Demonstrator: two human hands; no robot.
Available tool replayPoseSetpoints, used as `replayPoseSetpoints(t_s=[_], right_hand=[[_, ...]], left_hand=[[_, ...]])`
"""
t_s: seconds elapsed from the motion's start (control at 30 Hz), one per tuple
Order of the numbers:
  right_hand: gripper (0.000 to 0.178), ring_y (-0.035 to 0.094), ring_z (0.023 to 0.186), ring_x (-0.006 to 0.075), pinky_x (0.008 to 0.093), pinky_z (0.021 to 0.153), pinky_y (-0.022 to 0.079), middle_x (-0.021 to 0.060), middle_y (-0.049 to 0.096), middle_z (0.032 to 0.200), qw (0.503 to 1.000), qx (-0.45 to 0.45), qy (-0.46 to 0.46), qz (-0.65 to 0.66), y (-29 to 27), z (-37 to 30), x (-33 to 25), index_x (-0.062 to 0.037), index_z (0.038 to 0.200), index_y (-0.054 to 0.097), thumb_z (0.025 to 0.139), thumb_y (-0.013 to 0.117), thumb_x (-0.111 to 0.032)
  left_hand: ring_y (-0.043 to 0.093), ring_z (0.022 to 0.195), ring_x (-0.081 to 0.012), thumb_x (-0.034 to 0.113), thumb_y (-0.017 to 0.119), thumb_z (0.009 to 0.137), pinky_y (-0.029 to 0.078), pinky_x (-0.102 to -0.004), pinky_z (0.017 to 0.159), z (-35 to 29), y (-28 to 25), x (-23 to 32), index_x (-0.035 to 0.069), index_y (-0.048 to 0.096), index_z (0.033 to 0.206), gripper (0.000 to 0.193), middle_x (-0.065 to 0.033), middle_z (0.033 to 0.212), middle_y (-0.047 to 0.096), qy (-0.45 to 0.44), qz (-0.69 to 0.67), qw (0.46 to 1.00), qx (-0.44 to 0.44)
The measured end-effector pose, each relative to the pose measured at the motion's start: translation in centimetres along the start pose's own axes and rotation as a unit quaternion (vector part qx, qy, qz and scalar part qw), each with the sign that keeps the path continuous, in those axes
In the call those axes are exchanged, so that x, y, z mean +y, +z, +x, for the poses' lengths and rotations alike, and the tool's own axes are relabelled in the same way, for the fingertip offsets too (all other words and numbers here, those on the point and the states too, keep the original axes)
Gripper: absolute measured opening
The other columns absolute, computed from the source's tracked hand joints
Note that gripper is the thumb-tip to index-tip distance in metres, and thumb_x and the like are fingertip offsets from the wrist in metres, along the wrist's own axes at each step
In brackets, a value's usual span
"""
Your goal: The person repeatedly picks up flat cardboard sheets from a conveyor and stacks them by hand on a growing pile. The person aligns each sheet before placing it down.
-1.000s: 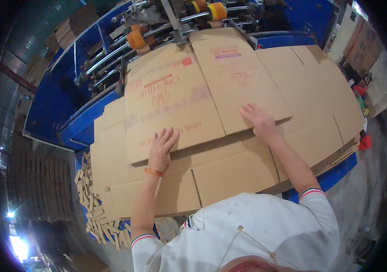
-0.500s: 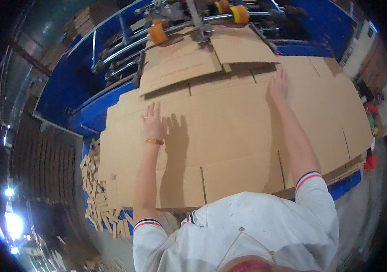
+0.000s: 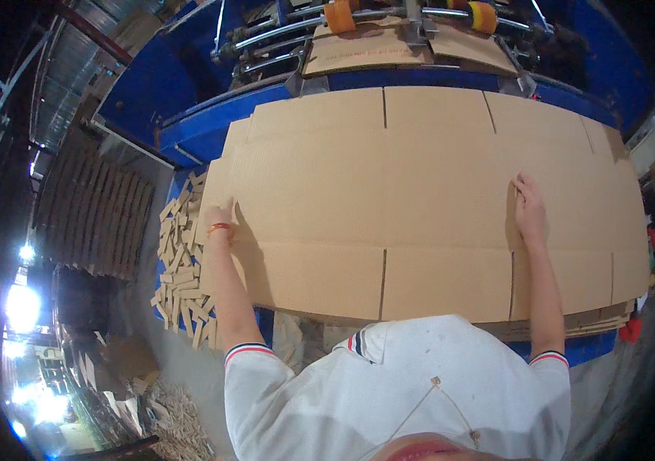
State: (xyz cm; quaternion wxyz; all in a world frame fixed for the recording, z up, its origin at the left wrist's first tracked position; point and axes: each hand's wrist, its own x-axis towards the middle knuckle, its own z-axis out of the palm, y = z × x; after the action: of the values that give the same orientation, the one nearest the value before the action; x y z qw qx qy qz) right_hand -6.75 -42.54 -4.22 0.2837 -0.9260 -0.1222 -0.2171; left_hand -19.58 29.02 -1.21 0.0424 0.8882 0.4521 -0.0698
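Observation:
A large brown cardboard sheet [image 3: 443, 192], slotted and creased, lies flat in front of me on top of other sheets. My left hand [image 3: 218, 216], with an orange bangle at its wrist, is at the sheet's left edge. Its thumb lies on top, and the other fingers are mostly hidden at the edge. Over the right part of the sheet is my right hand [image 3: 529, 209], its fingers loosely bent and nothing visible in them. Beyond the sheet's far edge, a printed cardboard piece [image 3: 366, 50] lies under the rollers of a blue machine [image 3: 212, 123].
Orange rollers [image 3: 340, 15] sit on metal shafts across the machine. Many cardboard offcuts [image 3: 181, 269] are heaped left of the sheet. Edges of stacked cardboard sheets [image 3: 596, 319] show below at the near right. Tall stacked cardboard [image 3: 89, 203] stands farther left.
Both hands have drawn back toward me, the left also outward to the sheet's edge. The printed cardboard has moved farther into the machine, uncovering the large sheet's far edge. My view has shifted.

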Motion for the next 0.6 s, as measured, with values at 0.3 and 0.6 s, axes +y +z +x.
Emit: replayPoseSetpoints(t_s=[0.3,0.6], right_hand=[[0.021,0.053,0.121,0.0290,0.0376,0.102,0.043,0.0123,0.061,0.125,0.996,-0.004,0.084,0.030,-1.7,-0.3,-2.5,-0.0040,0.107,0.066,0.090,0.053,-0.007],[0.021,0.055,0.118,0.0326,0.0402,0.102,0.042,0.0139,0.061,0.124,0.999,0.005,0.037,0.035,-1.0,-0.3,-1.0,-0.0051,0.104,0.067,0.086,0.057,-0.007]], left_hand=[[0.060,0.074,-0.0184,0.047,0.069,0.081,0.048,-0.0365,0.070,-3.6,-10.1,-2.2,-0.002,0.068,0.103,0.053,-0.0094,0.086,0.066,0.071,-0.340,0.934,-0.079],[0.066,0.084,-0.0356,0.036,0.070,0.080,0.051,-0.0431,0.071,-10.1,-15.2,2.1,-0.002,0.066,0.095,0.041,-0.0207,0.087,0.068,0.173,0.029,0.952,0.252]])
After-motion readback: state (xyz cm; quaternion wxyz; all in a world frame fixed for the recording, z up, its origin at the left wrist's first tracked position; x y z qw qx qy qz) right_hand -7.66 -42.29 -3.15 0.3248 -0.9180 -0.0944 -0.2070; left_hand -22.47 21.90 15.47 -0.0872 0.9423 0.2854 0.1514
